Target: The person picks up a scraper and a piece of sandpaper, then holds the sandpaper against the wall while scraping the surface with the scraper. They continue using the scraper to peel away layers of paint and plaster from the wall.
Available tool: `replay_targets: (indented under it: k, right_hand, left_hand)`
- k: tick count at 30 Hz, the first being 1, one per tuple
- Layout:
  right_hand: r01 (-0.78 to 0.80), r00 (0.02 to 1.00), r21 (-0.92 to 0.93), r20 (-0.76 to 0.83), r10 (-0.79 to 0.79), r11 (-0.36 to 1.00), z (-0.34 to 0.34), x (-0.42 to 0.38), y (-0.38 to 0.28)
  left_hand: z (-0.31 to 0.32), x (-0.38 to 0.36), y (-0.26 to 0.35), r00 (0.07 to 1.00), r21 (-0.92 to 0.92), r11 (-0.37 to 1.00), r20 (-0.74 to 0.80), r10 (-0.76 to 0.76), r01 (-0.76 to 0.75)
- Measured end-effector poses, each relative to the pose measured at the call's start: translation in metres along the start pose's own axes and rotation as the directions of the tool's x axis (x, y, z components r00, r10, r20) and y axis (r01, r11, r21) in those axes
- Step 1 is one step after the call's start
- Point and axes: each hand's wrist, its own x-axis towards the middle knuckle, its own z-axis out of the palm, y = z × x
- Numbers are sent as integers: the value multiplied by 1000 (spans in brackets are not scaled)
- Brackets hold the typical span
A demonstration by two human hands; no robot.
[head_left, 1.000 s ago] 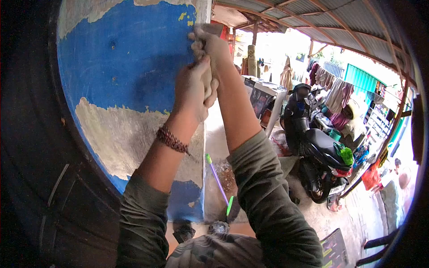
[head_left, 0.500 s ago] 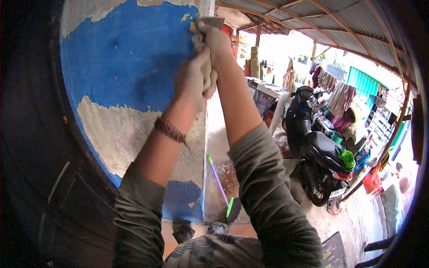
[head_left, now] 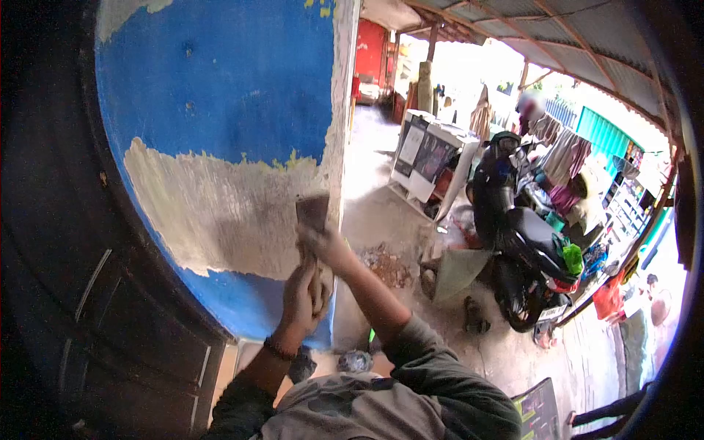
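Both hands hold a paint scraper (head_left: 313, 210) low in front of the wall. Its broad dark blade points up and lies at or just before the bare grey plaster (head_left: 220, 213); contact cannot be made out. My right hand (head_left: 327, 246) is closed just below the blade. Under it, my left hand (head_left: 302, 295) wraps the lower handle, which the fingers mostly hide. Blue paint (head_left: 227, 88) with ragged, yellowish edges covers the wall above the plaster band. More blue paint (head_left: 253, 293) shows beneath it.
The wall ends in a pale vertical corner (head_left: 342, 125) right of my hands. Paint flakes (head_left: 387, 268) litter the floor. A white appliance (head_left: 425, 158) and a parked motorbike (head_left: 517, 235) stand to the right. A dark door (head_left: 110, 330) is at left.
Both hands have come down with the scraper, from the blue paint near the wall's upper edge to the lower plaster band. My view has shifted slightly, and more floor shows beyond the corner.
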Motion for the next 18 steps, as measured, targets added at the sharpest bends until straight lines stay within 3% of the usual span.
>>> replay_targets:
  k: [1,2,3,4,6,7,8,9,11,13,14,15,16,17,18]
  right_hand:
    - [1,999,-122,41,4,993,7,-38,18]
    - [-248,948,-253,135,288,935,10,-59,48]
    - [-283,919,-119,249,305,952,16,-85,93]
    - [-399,759,-588,219,614,703,15,-106,72]
    - [-548,666,-446,280,691,708,20,-148,90]
    - [-590,679,-263,350,645,764,26,-163,104]
    - [-632,704,-46,382,598,773,36,-171,118]
    - [-654,731,177,398,555,735,48,-174,108]
    - [-657,754,448,383,534,606,59,-177,110]
    - [-579,814,446,277,510,682,58,-163,72]
    - [-589,807,448,281,519,673,57,-159,67]
    - [-461,887,373,150,437,805,55,-158,63]
    - [-325,944,272,29,330,906,52,-157,62]
    - [-277,952,276,-52,302,920,49,-155,62]
    - [-292,943,303,-69,327,907,41,-155,58]
  left_hand:
    - [-39,-3,-23,999,59,998,25,-40,38]
    - [-76,-2,-45,996,111,992,53,-71,65]
    - [-94,-11,-54,998,230,972,-57,-38,50]
    - [-108,-20,-61,987,349,935,-162,2,56]
    - [-124,-29,-77,973,339,937,-229,-4,84]
    - [-134,-32,-88,959,335,937,-282,3,95]
    - [-157,-23,-112,946,586,809,-287,154,46]
    - [-149,-25,-115,952,857,499,-35,303,-128]
    - [-114,-22,-116,871,741,634,-146,470,-218]
    - [-106,-18,-107,877,741,637,-143,458,-212]
    - [-101,-16,-102,832,775,563,-89,547,-287]
    - [-97,-15,-97,778,802,480,-29,627,-357]
    - [-90,-18,-80,848,863,424,10,529,-274]
    - [-88,-21,-63,908,915,352,35,417,-197]
    - [-98,-13,-65,849,912,286,112,517,-294]
